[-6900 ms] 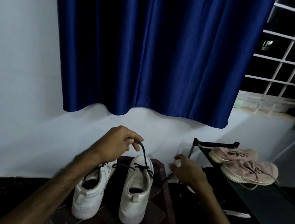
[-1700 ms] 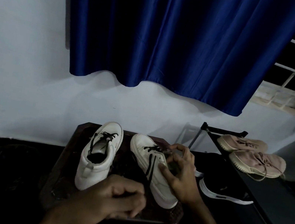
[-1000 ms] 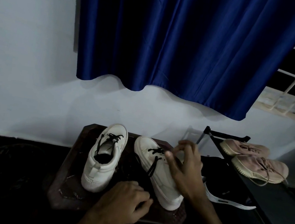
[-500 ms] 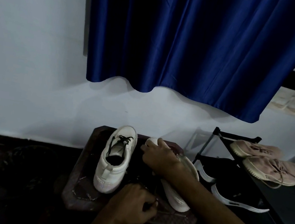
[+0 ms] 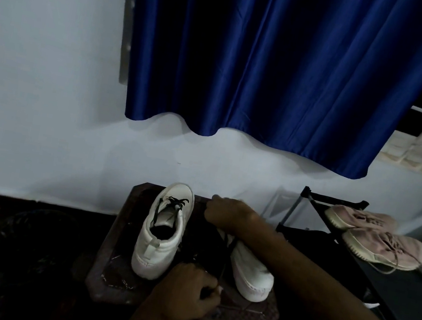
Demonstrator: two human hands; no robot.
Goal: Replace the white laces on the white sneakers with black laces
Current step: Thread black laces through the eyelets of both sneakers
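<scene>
The step in hand looks like drawing the black lace [image 5: 224, 257] through the front eyelets of the right sneaker [image 5: 252, 275]. The left hand [image 5: 186, 294], at the near edge of the small dark table [image 5: 114, 263], has its fingers curled together, pinching the lace end. The right hand [image 5: 226, 212] lies over that sneaker's toe with its fingers bent out of sight, so I cannot tell what they clamp. To do it well, steady the toe, pull the lace flat and taut, and even both ends before crossing. Both sneakers stand on the table, toes toward the far wall. The left sneaker [image 5: 161, 235] is laced in black only across its front eyelets.
</scene>
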